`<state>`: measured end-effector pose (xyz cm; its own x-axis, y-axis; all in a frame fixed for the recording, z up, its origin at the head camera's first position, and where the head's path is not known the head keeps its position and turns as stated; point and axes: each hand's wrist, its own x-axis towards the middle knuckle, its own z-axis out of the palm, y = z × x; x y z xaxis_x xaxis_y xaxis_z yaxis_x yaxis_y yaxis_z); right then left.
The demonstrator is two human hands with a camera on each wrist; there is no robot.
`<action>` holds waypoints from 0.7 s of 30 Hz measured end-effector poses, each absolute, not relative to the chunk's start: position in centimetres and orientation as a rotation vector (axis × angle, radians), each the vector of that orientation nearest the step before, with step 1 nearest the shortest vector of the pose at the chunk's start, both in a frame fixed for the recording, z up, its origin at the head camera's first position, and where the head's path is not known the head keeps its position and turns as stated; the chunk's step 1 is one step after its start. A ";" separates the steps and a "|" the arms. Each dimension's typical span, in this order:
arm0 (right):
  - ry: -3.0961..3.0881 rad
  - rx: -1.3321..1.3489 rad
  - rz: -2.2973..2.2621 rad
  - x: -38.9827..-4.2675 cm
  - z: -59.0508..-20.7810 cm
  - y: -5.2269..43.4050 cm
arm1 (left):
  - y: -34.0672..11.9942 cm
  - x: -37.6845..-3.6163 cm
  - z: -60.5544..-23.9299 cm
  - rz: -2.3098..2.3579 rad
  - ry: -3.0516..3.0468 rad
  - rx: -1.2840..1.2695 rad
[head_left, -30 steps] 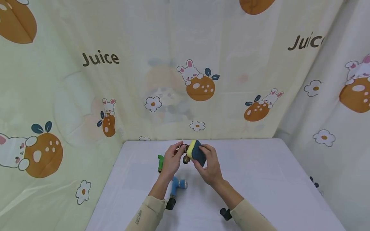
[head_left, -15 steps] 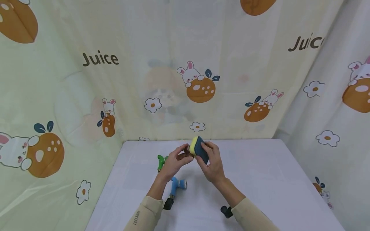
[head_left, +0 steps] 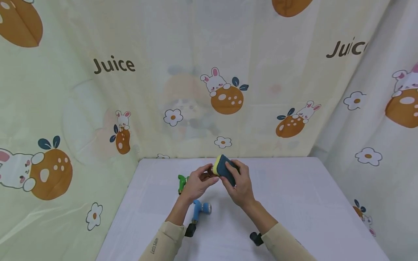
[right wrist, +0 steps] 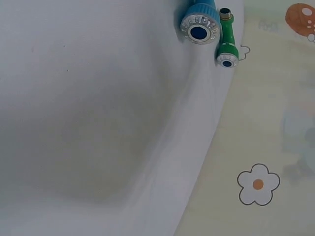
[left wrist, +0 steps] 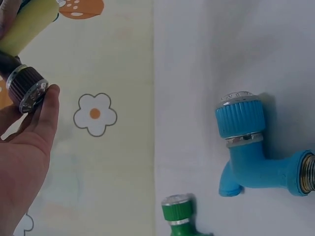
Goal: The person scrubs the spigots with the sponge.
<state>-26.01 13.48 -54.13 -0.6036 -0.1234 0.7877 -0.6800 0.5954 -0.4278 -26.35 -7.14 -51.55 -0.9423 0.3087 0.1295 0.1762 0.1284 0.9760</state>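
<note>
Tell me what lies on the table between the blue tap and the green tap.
Nothing: in the left wrist view the stretch of white table between the blue tap and the green tap is bare cloth. The head view shows the same gap.

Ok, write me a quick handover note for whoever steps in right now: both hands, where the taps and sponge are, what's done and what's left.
Left hand: holds a small brown tap above the table.
Right hand: grips a yellow-and-blue sponge, pressed against that tap.
Blue tap and green tap lie on the table near the left forearm, untouched.
Done: nothing visibly finished; whether the brown tap is clean cannot be told.
Left, probably: finish wiping it, then the other two.
</note>
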 end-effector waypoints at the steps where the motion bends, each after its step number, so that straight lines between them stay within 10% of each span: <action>1: -2.081 0.633 0.960 -26.0 -54.1 13.5 | -7.1 -26.3 -51.6 1.946 2.288 0.491; 21: -2.008 0.640 1.080 -25.8 -53.7 13.5 | -6.6 -26.2 -51.1 2.070 2.224 0.421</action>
<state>-25.75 13.54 -53.73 -0.5901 -0.0744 0.8039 -0.7116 0.5181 -0.4744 -26.18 -6.58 -51.06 -0.9595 0.2491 0.1312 0.1488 0.0528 0.9875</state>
